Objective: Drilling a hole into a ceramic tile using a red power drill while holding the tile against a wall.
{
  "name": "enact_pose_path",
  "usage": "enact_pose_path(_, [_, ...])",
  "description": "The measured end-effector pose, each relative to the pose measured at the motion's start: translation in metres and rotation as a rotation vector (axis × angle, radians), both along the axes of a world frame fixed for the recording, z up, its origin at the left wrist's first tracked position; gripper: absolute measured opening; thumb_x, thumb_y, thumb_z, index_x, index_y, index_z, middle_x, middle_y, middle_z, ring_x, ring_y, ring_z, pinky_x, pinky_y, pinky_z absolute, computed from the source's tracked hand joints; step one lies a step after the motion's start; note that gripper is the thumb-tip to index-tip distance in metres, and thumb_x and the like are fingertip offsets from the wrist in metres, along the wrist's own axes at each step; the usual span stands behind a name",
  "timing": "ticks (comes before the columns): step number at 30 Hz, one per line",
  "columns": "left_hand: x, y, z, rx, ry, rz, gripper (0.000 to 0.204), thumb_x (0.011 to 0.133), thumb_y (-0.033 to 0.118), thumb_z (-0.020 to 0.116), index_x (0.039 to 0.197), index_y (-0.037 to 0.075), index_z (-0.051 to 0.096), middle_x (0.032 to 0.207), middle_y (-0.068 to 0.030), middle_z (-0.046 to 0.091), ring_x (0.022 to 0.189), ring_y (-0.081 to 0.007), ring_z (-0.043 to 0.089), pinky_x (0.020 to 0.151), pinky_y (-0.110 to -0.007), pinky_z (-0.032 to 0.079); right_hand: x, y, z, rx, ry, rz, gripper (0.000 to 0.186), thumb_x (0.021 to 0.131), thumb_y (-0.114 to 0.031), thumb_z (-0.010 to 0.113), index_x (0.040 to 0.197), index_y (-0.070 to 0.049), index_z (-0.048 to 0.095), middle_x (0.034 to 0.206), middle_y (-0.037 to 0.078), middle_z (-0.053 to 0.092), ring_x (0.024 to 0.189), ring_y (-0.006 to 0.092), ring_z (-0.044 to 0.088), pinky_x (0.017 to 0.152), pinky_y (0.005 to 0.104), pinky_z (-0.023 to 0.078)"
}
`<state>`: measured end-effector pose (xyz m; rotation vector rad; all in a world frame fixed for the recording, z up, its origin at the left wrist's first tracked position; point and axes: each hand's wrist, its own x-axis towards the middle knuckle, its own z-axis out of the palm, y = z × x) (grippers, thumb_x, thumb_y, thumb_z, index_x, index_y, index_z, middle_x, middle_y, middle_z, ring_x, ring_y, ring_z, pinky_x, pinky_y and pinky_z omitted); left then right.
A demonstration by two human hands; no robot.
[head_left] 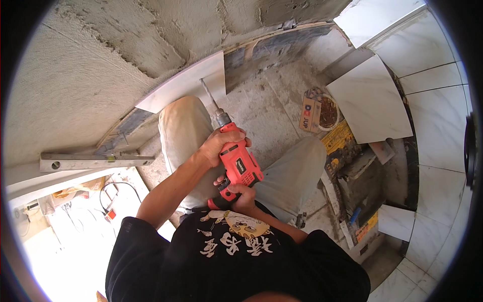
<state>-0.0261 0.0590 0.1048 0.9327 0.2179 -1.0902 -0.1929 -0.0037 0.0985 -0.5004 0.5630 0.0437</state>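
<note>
A person crouches on a rough grey concrete floor (271,108), both hands wrapped around a red power drill (240,163). The left hand (217,143) clasps the drill's body; the right hand (242,194) closes around its handle. The drill's bit (209,95) points at a white tile (188,83) leaning against a coarse plastered wall (75,85). A metal spirit level (95,161) rests along the wall's base. Marble-look tiles (370,100) and a cardboard box (310,113) lie at the floor's far edge.
</note>
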Motion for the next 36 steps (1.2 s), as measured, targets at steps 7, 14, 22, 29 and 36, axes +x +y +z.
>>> enact_pose_path(7, [-0.002,0.004,0.005,-0.022,0.023,0.009,0.036,0.082,0.018,0.075,0.109,0.001,0.058,0.099,-0.0181,0.070,0.087,-0.0259,0.069,0.081,-0.039,0.059,-0.004,0.002,0.003,-0.007,-0.037,0.029,0.041,0.065,-0.009,0.057,0.104,0.002,0.057,0.085,0.014,0.063,0.083,0.0299,0.064,0.082,0.0403,0.053])
enact_pose_path(14, [-0.001,0.008,0.003,-0.058,0.041,0.003,0.036,0.081,0.017,0.074,0.109,0.001,0.059,0.099,-0.0181,0.071,0.088,-0.0260,0.069,0.083,-0.040,0.059,-0.005,0.007,0.001,-0.074,0.020,0.041,0.035,0.066,-0.007,0.058,0.100,0.002,0.058,0.081,0.014,0.062,0.078,0.0292,0.064,0.076,0.0398,0.054])
enact_pose_path(22, [-0.001,0.010,0.006,-0.067,0.023,-0.026,0.038,0.080,0.022,0.076,0.108,0.003,0.060,0.102,-0.0172,0.070,0.090,-0.0262,0.068,0.083,-0.040,0.058,-0.002,0.010,0.009,-0.098,-0.005,0.023,0.036,0.067,-0.006,0.057,0.102,0.002,0.057,0.084,0.014,0.064,0.079,0.0287,0.065,0.078,0.0396,0.054])
enact_pose_path(29, [-0.001,0.008,0.008,-0.047,0.008,-0.049,0.037,0.079,0.024,0.076,0.106,0.003,0.060,0.103,-0.0175,0.069,0.092,-0.0263,0.068,0.084,-0.041,0.058,-0.004,0.007,0.002,-0.019,-0.062,0.031,0.048,0.069,-0.002,0.056,0.116,0.005,0.057,0.096,0.019,0.068,0.094,0.0333,0.068,0.092,0.0420,0.053])
enact_pose_path(36, [-0.004,0.005,0.010,-0.026,-0.022,-0.030,0.033,0.079,0.025,0.077,0.100,0.003,0.063,0.098,-0.0157,0.071,0.091,-0.0260,0.068,0.085,-0.041,0.058,-0.006,0.001,0.002,0.150,-0.083,0.085,0.057,0.072,0.001,0.055,0.129,0.005,0.052,0.115,0.020,0.065,0.109,0.0363,0.064,0.102,0.0503,0.049])
